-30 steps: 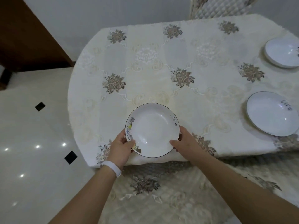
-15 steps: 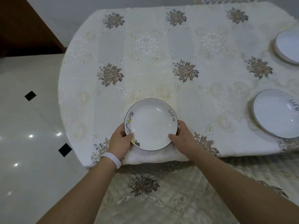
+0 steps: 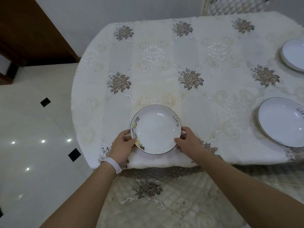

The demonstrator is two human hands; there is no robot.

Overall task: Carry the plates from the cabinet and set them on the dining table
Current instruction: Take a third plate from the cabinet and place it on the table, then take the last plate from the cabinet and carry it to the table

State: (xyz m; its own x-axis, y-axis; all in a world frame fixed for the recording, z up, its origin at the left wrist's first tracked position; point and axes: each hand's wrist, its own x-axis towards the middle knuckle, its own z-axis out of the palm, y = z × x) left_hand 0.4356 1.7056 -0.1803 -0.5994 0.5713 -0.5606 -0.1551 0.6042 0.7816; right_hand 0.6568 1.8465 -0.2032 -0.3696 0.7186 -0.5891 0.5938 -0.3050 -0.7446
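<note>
A white plate (image 3: 155, 129) with a dark rim, the word "life" and a small drawing sits near the front edge of the dining table (image 3: 164, 63), which wears a cream flowered cloth. My left hand (image 3: 122, 146) grips the plate's left rim, thumb over the edge. My right hand (image 3: 187, 140) grips the right rim the same way. Two more white plates lie to the right: one plate (image 3: 283, 122) near the front, another plate (image 3: 294, 54) farther back, cut off by the frame.
A quilted chair seat (image 3: 156, 198) stands directly below the table's front edge, between me and the table. Another quilted chair back (image 3: 230, 5) rises behind the table. Glossy tiled floor (image 3: 32, 129) lies to the left, with a dark wooden door (image 3: 24, 30) beyond.
The plate has come down onto the tablecloth a little farther in from the edge, with both hands still on its rim. The camera view shifted slightly.
</note>
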